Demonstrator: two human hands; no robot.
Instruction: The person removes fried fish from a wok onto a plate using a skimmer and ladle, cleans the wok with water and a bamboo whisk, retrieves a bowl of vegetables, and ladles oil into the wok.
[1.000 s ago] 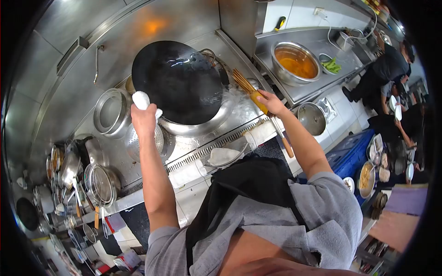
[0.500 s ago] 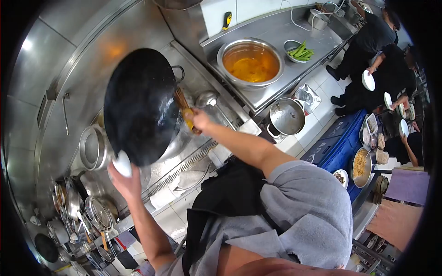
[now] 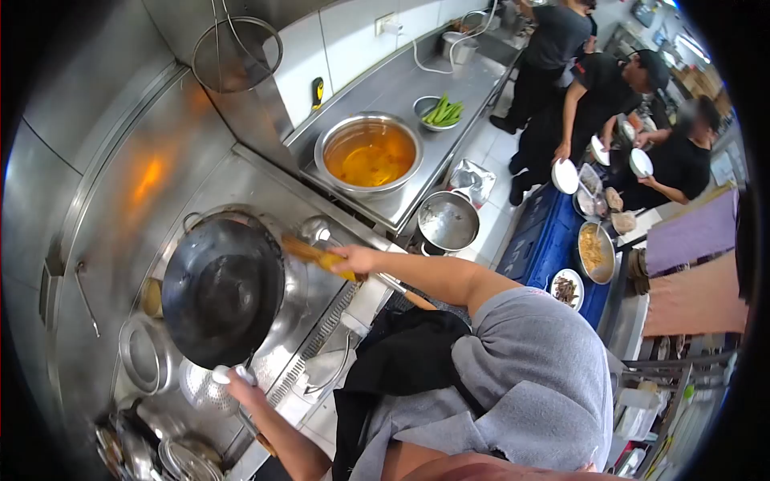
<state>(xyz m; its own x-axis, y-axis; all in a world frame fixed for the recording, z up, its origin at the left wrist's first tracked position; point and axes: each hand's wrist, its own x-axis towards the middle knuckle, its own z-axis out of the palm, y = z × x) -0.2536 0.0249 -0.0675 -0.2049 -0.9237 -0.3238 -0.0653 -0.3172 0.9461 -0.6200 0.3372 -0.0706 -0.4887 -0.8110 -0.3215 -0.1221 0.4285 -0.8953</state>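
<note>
A black wok [image 3: 188, 293] sits over the stove, its dark inside turned up toward me. My left hand [image 3: 243, 388] is closed at its near edge, gripping the wok handle with a folded white cloth [image 3: 222, 374]. In my right hand [image 3: 354, 261], fingers wrapped round its yellow-bound grip, is a bamboo wok brush [image 3: 303, 249]. The brush's bristles point at the wok's right side; whether they touch the rim I cannot tell. Behind the brush lies a metal ladle [image 3: 321, 230]. A perforated skimmer [image 3: 197, 386] rests just left of my left hand.
A steel bowl of amber liquid [image 3: 326, 160] and a small bowl of green vegetables [image 3: 443, 112] stand on the counter. A steel pot [image 3: 449, 222] is below. Nested strainers [image 3: 144, 353] lie left of the wok. Several co-workers hold white plates [image 3: 565, 176] beside a blue container [image 3: 525, 232].
The wok has come down from a raised, tilted position to the stove. My left hand has lowered with it. The brush has moved off the wok's inside to its right edge.
</note>
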